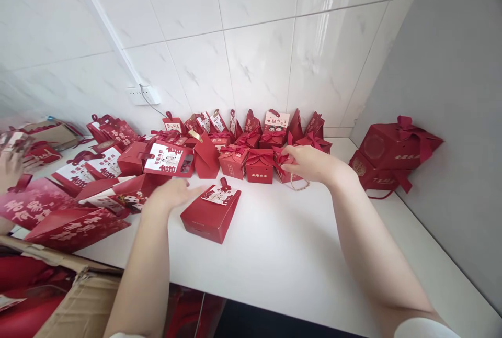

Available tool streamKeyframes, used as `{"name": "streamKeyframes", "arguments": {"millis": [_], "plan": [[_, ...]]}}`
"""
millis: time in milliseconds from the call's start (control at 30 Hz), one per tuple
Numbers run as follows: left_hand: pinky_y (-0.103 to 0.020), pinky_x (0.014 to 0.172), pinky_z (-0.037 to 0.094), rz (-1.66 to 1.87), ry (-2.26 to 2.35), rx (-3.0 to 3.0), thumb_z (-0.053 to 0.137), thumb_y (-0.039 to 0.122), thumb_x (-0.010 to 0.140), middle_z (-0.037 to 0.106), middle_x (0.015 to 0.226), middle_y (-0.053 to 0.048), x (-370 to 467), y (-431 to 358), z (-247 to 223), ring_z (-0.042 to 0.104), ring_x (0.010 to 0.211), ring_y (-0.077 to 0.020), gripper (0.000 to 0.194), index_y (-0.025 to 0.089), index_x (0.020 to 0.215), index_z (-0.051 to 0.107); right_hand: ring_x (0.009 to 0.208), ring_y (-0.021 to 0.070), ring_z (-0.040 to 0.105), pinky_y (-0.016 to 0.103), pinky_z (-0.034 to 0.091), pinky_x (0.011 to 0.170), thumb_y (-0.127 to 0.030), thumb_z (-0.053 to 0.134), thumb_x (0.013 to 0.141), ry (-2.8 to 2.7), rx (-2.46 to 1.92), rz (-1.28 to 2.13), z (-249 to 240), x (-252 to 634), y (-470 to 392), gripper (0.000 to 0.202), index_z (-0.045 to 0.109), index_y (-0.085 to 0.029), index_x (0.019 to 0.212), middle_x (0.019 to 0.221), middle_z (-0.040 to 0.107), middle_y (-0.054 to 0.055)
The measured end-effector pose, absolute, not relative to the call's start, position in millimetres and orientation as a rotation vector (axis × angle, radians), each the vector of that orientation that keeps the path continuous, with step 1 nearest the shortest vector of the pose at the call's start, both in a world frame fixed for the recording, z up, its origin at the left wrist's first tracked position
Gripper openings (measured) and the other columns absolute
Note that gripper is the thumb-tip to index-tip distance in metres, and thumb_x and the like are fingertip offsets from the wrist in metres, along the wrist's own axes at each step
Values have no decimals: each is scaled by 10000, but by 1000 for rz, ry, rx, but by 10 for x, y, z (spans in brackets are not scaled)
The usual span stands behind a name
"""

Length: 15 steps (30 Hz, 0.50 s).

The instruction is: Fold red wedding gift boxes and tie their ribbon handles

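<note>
My right hand [304, 162] reaches to the right end of the front row of small red boxes. Its fingers are closed on the ribbon of a red box [283, 170] with a beaded handle hanging beside it. My left hand [174, 194] is over the white table, fingers apart, holding nothing. Just right of it a red box [210, 215] with a white printed tag lies tilted on the table. Behind that hand sits a red box with a white label [168, 160], next to an upright plain red box [206, 157].
More red gift boxes [78, 223] crowd the left side of the table [282, 254]. Two stacked red boxes [386, 147] stand by the grey panel at right. An open cardboard box [86, 301] is at lower left. Another person's hand [10, 168] shows at far left.
</note>
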<state>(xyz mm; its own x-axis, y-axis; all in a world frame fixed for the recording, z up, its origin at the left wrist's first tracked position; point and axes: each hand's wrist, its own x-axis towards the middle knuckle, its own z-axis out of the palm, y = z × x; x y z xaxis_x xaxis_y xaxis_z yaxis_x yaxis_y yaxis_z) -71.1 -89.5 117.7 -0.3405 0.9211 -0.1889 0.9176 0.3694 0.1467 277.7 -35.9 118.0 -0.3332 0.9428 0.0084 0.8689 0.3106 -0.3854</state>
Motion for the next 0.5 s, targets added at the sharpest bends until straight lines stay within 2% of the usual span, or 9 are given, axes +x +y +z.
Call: {"name": "streamKeyframes", "arguments": {"millis": [67,133,233,333,400,500], "plan": [[-425,832,501,13,2325,1674,594,841,557,572,1333,-212,-571,-1043,980,592,1146,-419,1059,178,1380,516,864,233,651,264,435,584,-307,495,913,-2362,-1645,462,1191,2772,-375,404,541,-252,1310,1085,680,88],[-459,872,487,-7,2264,1760,602,838,537,565,1319,-214,-385,-1173,823,593,1133,-425,1140,229,1477,390,901,242,650,272,446,601,-319,493,917,-2372,-1650,463,1209,2769,-393,410,533,-250,1319,1114,672,90],[-512,879,477,-65,2149,1896,651,743,562,579,1233,-208,-135,-1324,739,582,1106,-442,1042,279,1465,412,980,264,643,288,461,650,-322,494,918,-2364,-1684,457,1252,2766,-424,436,514,-241,1345,1188,649,107],[-495,895,492,-92,1771,2091,743,520,567,575,1210,-139,-25,-1394,814,580,1103,-402,961,380,1454,401,968,271,649,296,465,650,-326,494,922,-2351,-1708,496,1301,2768,-460,421,523,-242,1334,1173,656,115],[-449,939,500,-14,1460,2151,760,417,587,526,1310,-90,-6,-1375,893,559,1168,-357,1007,438,1483,300,941,262,651,292,467,643,-364,506,927,-2343,-1672,520,1335,2775,-488,387,547,-248,1294,1131,670,106],[-412,1074,435,296,1234,2162,746,390,673,335,1518,-63,57,-1229,941,424,1346,-315,1062,403,1534,124,881,238,653,281,466,638,-494,452,957,-2328,-1549,572,1388,2794,-530,361,591,-240,1171,1017,687,87]]}}
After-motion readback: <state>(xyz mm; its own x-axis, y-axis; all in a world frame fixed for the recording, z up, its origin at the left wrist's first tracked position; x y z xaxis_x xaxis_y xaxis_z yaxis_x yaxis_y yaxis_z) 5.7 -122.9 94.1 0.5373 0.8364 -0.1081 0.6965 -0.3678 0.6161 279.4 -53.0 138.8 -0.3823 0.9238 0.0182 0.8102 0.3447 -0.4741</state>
